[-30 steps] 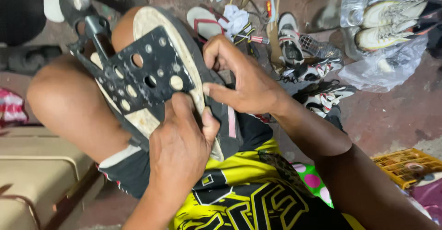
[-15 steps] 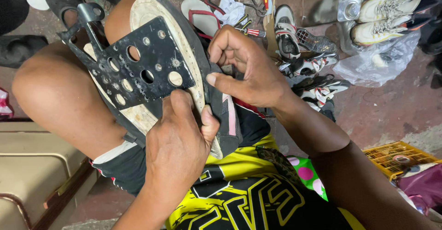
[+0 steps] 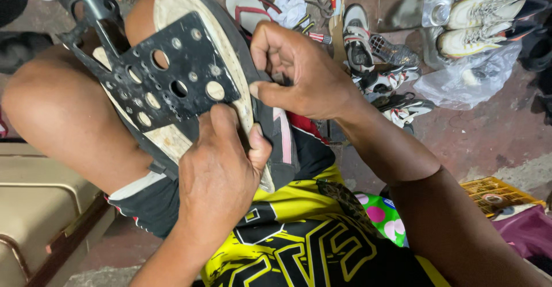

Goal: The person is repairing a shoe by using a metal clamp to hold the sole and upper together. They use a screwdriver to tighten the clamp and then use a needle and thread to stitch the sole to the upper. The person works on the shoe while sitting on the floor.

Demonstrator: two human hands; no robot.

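A shoe with a worn cream sole (image 3: 227, 51) lies sole-up across my bare thigh. A black metal plate (image 3: 164, 77) pierced with round holes rests against the sole. My left hand (image 3: 221, 175) grips the near end of the shoe, thumb pressed on the sole's edge beside the plate. My right hand (image 3: 302, 71) is curled over the shoe's dark upper at the right side, fingers pinching its edge; what the fingertips hold there is hidden.
Several sneakers (image 3: 374, 62) and a flip-flop (image 3: 247, 5) lie on the reddish floor ahead, with tools near them. White shoes sit on a clear plastic bag (image 3: 477, 74) at the upper right. A yellow crate (image 3: 497, 192) is at the right, a beige case (image 3: 40, 201) at the left.
The view has drawn closer and the shoe sits higher in frame. My right hand has curled tighter onto the shoe's edge. My left hand keeps its grip.
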